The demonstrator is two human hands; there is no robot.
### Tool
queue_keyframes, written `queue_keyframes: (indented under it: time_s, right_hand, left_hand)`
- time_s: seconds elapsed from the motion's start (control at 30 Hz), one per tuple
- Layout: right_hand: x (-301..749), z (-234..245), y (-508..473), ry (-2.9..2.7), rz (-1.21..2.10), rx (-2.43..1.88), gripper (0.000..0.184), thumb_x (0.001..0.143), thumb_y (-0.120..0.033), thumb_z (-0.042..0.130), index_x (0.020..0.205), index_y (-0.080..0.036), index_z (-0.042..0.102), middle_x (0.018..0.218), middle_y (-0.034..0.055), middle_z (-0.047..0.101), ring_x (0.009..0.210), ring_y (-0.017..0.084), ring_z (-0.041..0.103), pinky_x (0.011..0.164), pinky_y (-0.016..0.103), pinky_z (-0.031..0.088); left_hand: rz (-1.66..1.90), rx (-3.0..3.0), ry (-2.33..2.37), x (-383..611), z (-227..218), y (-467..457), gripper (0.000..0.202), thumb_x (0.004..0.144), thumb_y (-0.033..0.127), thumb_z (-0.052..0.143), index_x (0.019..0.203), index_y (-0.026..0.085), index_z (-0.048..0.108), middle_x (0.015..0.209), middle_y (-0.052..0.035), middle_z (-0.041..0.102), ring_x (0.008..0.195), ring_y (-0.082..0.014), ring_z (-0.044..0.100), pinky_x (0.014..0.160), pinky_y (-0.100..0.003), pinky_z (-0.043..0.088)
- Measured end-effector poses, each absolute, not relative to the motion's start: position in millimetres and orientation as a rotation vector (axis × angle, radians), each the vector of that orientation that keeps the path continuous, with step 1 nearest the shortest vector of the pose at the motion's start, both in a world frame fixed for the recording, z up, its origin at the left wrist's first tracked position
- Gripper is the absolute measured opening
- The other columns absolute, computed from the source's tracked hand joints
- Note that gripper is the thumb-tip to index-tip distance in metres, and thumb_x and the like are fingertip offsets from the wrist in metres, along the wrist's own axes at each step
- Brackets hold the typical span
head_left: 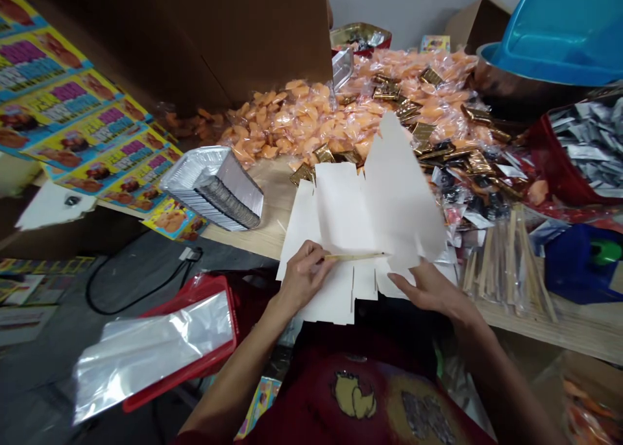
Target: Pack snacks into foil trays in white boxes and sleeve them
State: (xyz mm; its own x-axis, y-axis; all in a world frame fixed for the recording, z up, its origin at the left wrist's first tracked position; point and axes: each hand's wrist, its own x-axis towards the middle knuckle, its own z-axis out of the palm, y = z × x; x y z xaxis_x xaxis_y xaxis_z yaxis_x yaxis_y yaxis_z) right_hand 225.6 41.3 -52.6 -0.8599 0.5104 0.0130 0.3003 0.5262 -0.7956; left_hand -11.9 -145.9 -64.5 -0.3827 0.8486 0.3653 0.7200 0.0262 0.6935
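An unfolded white cardboard box blank [343, 205] with slotted flaps lies at the table's front edge, right in front of me. My left hand [304, 276] is closed in a pinch on one end of a thin wooden stick [357, 257], which lies level across the blank, pointing right. At the lower right, my right hand [431, 286] grips the blank's edge, thumb on the near side; its other fingers are partly hidden behind the raised right flap [402, 192]. A stack of foil trays [219, 189] stands left of the blank.
Wrapped orange pieces [292, 117] and gold packets [423, 137] heap up behind. Bagged wooden sticks [509, 260], a blue bin [584, 263] and a red bin [559, 146] sit right. Printed boxes [82, 108] rise left, above a red tray [180, 373] of clear bags [156, 341].
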Motion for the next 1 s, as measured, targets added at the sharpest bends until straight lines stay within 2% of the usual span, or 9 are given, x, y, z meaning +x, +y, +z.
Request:
queue_keyframes:
  time_s: [0.07,0.13,0.2,0.3,0.37,0.47,0.57,0.73,1.0]
  right_hand:
    - [234.1,-49.6,30.8,-2.706,1.13,-0.694,0.019,0.095,-0.033,0.055,0.096,-0.02,0.07,0.095,0.0122,0.075,0.086,0.029,0.072,0.079,0.042,0.06]
    - [239.9,-39.7,12.7,-2.863,0.966,-0.696,0.023,0.099,-0.023,0.045,0.091,-0.021,0.067,0.093,0.013,0.072,0.083,0.027,0.071,0.077,0.041,0.058]
    - [237.9,-26.7,-8.6,-2.969,0.905,-0.601,0.03,0.1,-0.015,0.038,0.091,-0.021,0.066,0.091,0.0114,0.07,0.079,0.025,0.069,0.074,0.04,0.058]
    - [210.8,-18.3,-30.8,-2.901,0.829,-0.397,0.039,0.096,-0.007,0.041,0.123,-0.017,0.067,0.125,0.0173,0.069,0.112,0.029,0.067,0.09,0.044,0.06]
    - [180.2,-24.9,-32.9,-2.855,0.697,-0.405,0.052,0.093,-0.002,0.043,0.141,-0.011,0.06,0.147,0.0213,0.058,0.136,0.033,0.055,0.104,0.047,0.056]
    - [140.7,-40.3,-24.1,-2.995,0.563,-0.558,0.044,0.089,0.004,0.043,0.119,-0.01,0.071,0.124,0.0208,0.069,0.121,0.033,0.061,0.092,0.045,0.059]
    - [131.5,-43.6,-20.5,-2.962,0.507,-0.545,0.029,0.091,0.001,0.048,0.096,-0.014,0.073,0.099,0.0156,0.071,0.098,0.029,0.065,0.081,0.04,0.057]
    - [149.8,-25.9,-26.4,-2.622,0.675,-0.281,0.024,0.096,-0.005,0.05,0.1,-0.016,0.071,0.098,0.0109,0.069,0.09,0.025,0.06,0.081,0.039,0.053]
    - [148.2,-18.7,4.7,-2.477,0.921,-0.217,0.038,0.086,0.0,0.05,0.112,-0.021,0.068,0.109,0.0102,0.066,0.102,0.026,0.061,0.088,0.041,0.056]
  left_hand:
    - [1.349,1.463,2.167,-8.2,-64.3,-135.8,0.037,0.104,0.038,0.06,0.074,0.019,0.068,0.082,-0.0037,0.055,0.074,-0.0151,0.055,0.064,-0.029,0.045]
    - [1.405,1.257,2.209,-4.7,-67.8,-125.2,0.037,0.103,0.041,0.06,0.075,0.019,0.07,0.081,-0.003,0.051,0.071,-0.0153,0.051,0.062,-0.03,0.042]
    - [1.415,1.09,2.264,-2.2,-74.4,-115.4,0.02,0.098,0.035,0.063,0.101,0.019,0.076,0.086,-0.0018,0.049,0.069,-0.015,0.05,0.066,-0.031,0.045]
    - [1.387,1.012,2.337,-0.7,-84.5,-105.7,0.047,0.092,0.022,0.062,0.138,0.021,0.065,0.098,-0.0036,0.051,0.078,-0.0171,0.054,0.082,-0.037,0.052]
    - [1.414,0.981,2.331,0.1,-88.0,-104.8,0.061,0.092,0.022,0.06,0.153,0.022,0.052,0.101,-0.0046,0.053,0.086,-0.0197,0.057,0.089,-0.039,0.052]
    - [1.569,0.764,2.225,6.4,-85.6,-113.4,0.087,0.092,0.036,0.07,0.166,0.021,0.026,0.104,-0.0051,0.058,0.092,-0.0204,0.061,0.088,-0.037,0.053]
    - [1.779,0.439,1.941,25.1,-74.6,-128.4,0.092,0.084,0.051,0.082,0.157,0.021,0.036,0.118,-0.0092,0.064,0.102,-0.0204,0.066,0.093,-0.035,0.055]
    - [1.898,0.305,1.585,58.2,-49.4,-133.6,0.049,0.083,0.055,0.084,0.109,0.015,0.071,0.099,-0.0068,0.073,0.086,-0.0165,0.068,0.086,-0.029,0.056]
    - [1.878,0.765,1.678,44.2,-31.0,-114.0,0.038,0.073,0.038,0.09,0.097,0.016,0.071,0.089,-0.0037,0.075,0.079,-0.0182,0.071,0.073,-0.026,0.059]
